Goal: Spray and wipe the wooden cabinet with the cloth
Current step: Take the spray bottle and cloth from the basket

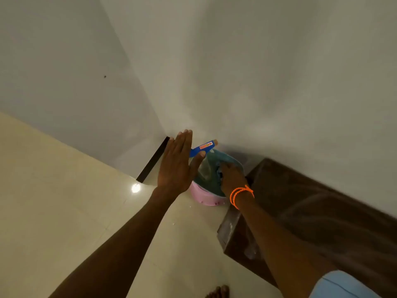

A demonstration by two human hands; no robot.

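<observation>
The job looked like it was only just starting. Both arms reached down to a pink tub (205,197) on the floor, in the middle of the frame, right by the wall. The cloth (211,178), a blue-green one, lay in the tub. The right hand (231,178) was down in the cloth, and its fingers seemed closed on it, but they were mostly hidden, so the hold could not be told for sure. The spray bottle (203,148) stuck up from the tub, its blue top with an orange tag showing. The left hand (177,163) was flat and spread out just beside that top, holding nothing.

The wooden cabinet (311,203) was dark brown and low, at the lower right of the frame, just beside the tub. Its top looked dusty and streaky, so spraying and wiping were likely all left to do.

The floor (53,190) was pale cream tile with a bright light spot. The walls (257,72) were plain white and met in a corner.
</observation>
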